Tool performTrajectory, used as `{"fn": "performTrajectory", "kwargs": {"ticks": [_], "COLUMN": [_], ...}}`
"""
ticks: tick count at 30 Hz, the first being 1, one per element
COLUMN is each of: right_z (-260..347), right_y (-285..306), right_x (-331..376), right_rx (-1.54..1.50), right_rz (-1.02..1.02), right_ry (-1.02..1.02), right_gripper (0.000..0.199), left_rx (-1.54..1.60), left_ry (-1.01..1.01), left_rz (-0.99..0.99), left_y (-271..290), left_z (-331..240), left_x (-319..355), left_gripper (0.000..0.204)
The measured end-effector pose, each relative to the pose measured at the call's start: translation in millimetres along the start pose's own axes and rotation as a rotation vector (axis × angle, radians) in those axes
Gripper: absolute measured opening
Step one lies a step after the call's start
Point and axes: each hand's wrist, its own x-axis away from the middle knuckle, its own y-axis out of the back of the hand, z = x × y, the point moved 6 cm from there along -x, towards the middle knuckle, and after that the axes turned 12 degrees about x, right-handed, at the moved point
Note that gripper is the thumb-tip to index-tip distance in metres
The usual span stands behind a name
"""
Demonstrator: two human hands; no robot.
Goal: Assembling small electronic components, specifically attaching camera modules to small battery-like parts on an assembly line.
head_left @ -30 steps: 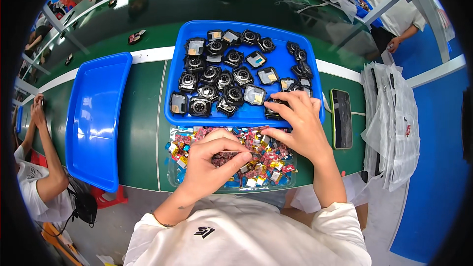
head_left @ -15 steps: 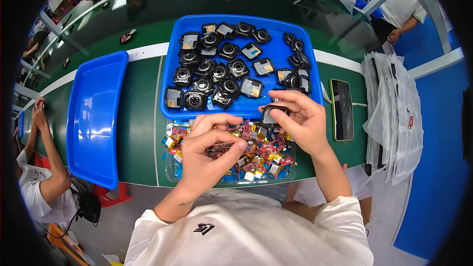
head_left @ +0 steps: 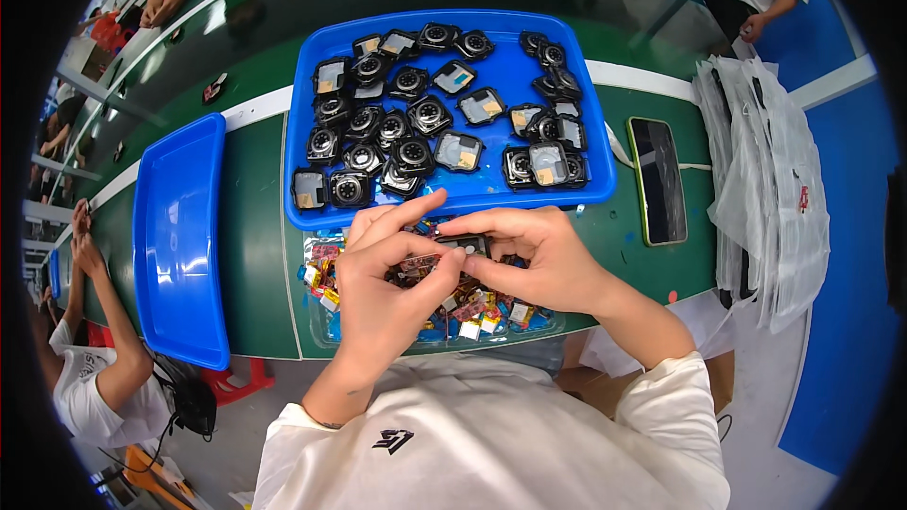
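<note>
Over the clear tray (head_left: 328,338) by the counter's (head_left: 253,236) near edge, I see the right hand (head_left: 540,260) gripping a dark watch case (head_left: 475,245), the left hand's (head_left: 389,276) fingers pinching something slim beside it

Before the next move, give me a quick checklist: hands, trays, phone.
1. Right hand on the watch case: ok, thumb and finger grip it.
2. Left hand load: cannot tell; thumb and finger are pinched close, contents unclear.
3. Left fingers clear of the blue tray: cannot tell; one fingertip overlaps its near rim in view.
4. Clear view into the clear tray of small parts: not ok, hands cover much of it.
5. Phone out of the way: ok, lying right of the blue tray, apart from both hands.
</note>
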Motion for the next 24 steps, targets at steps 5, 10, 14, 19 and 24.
{"fn": "performTrajectory", "kwargs": {"ticks": [5,10,14,19,24], "right_z": [3,6,11,-2,-7], "right_y": [0,1,2,1,1], "right_x": [1,1,0,0,1], "right_rx": [0.049,0.134,0.123,0.032,-0.049], "right_rz": [-0.048,-0.134,-0.15,-0.241,-0.167], "right_ry": [0.053,0.165,0.128,0.179,0.093], "right_gripper": [0.032,0.028,0.026,0.022,0.023], "left_rx": [0.012,0.029,0.052,0.016,-0.002], "left_ry": [0.034,0.059,0.073,0.036,-0.012], "left_rz": [-0.013,-0.015,-0.027,-0.014,-0.041], "left_y": [-2,-2,-1,-2,3], "left_z": [2,1,4,1,-8], "left_x": [-1,-2,0,3,9], "left_gripper": [0.007,0.007,0.007,0.012,0.016]}}
